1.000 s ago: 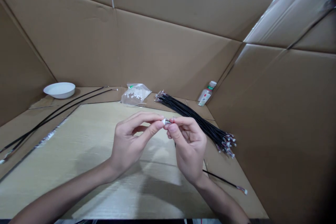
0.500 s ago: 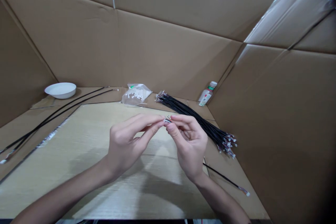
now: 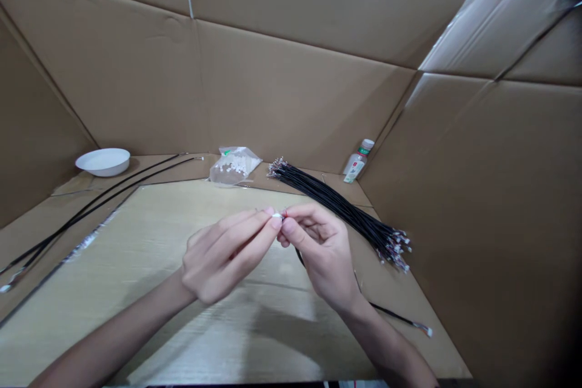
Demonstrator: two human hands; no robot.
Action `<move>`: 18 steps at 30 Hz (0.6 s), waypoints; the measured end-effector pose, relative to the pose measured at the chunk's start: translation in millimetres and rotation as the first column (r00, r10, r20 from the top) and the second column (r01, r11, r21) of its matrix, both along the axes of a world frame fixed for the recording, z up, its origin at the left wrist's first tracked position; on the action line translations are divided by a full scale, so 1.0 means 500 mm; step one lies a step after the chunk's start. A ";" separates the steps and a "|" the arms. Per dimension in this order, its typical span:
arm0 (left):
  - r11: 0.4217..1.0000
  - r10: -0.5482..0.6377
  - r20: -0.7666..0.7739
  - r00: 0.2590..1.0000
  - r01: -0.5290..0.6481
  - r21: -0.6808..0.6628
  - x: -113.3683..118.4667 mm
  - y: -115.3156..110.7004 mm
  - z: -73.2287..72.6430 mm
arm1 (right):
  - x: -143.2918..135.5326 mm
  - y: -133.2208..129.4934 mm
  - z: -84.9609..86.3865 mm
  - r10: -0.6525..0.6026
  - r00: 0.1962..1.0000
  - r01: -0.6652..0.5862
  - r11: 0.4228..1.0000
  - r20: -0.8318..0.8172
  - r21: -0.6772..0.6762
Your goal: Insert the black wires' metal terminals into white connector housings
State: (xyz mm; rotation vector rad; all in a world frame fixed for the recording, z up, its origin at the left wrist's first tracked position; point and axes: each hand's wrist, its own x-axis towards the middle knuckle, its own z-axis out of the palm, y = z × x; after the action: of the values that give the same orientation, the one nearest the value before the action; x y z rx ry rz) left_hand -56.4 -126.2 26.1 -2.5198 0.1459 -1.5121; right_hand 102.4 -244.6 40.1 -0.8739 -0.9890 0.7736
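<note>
Between the thumb and fingertips of my left hand is a small white connector housing. My right hand pinches the thin wires at the end of a black cable, right beside the housing. A red wire shows at the fingertips; whether any wire sits inside the housing I cannot tell. The cable runs below my right hand and wrist. Its far end, with coloured wires and a white connector, lies to the right on the cardboard.
A thick bundle of black cables lies at the back right, near a plastic bottle. A clear bag of white connector housings rests at the back. On the left are a white bowl and two cables. Cardboard walls surround the table.
Both hands have shifted slightly left, and my left fingers lie more closely together. A red wire now shows at the fingertips, and some black cable appears beneath my right hand.
</note>
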 end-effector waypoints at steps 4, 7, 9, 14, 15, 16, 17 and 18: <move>0.995 0.038 0.020 0.999 -0.040 0.089 -0.001 -0.006 0.021 | -0.021 0.000 -0.018 0.010 0.994 -0.005 0.999 -0.108 0.046; 0.984 0.090 0.133 0.987 -0.109 0.139 0.020 -0.014 0.024 | -0.040 0.002 -0.034 -0.039 0.985 0.053 0.995 -0.169 0.082; 0.987 0.070 0.244 0.967 -0.102 0.123 0.035 -0.014 0.018 | -0.051 0.005 -0.039 -0.072 0.978 0.092 0.991 -0.195 0.093; 0.994 -0.024 0.297 0.955 -0.009 0.108 0.035 -0.005 0.009 | -0.076 0.013 -0.028 -0.140 0.970 0.170 0.975 -0.197 0.143; 0.993 -0.042 0.283 0.958 0.008 0.118 0.030 -0.006 0.011 | -0.080 0.013 -0.023 -0.158 0.970 0.187 0.969 -0.184 0.158; 0.992 -0.057 0.279 0.959 0.023 0.125 0.024 -0.007 0.014 | -0.082 0.013 -0.017 -0.169 0.972 0.198 0.964 -0.164 0.180; 0.992 -0.066 0.276 0.959 0.032 0.126 0.017 -0.008 0.018 | -0.083 0.012 -0.009 -0.174 0.975 0.200 0.957 -0.137 0.211; 0.991 -0.076 0.275 0.959 0.043 0.123 0.011 -0.010 0.023 | -0.082 0.010 0.000 -0.174 0.979 0.195 0.949 -0.103 0.248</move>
State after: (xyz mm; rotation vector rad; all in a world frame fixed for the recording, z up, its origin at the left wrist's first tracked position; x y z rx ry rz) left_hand -50.8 -131.3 37.5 -2.2041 0.2608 -1.8071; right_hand 61.6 -239.8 40.0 -0.6925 -0.8988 0.5030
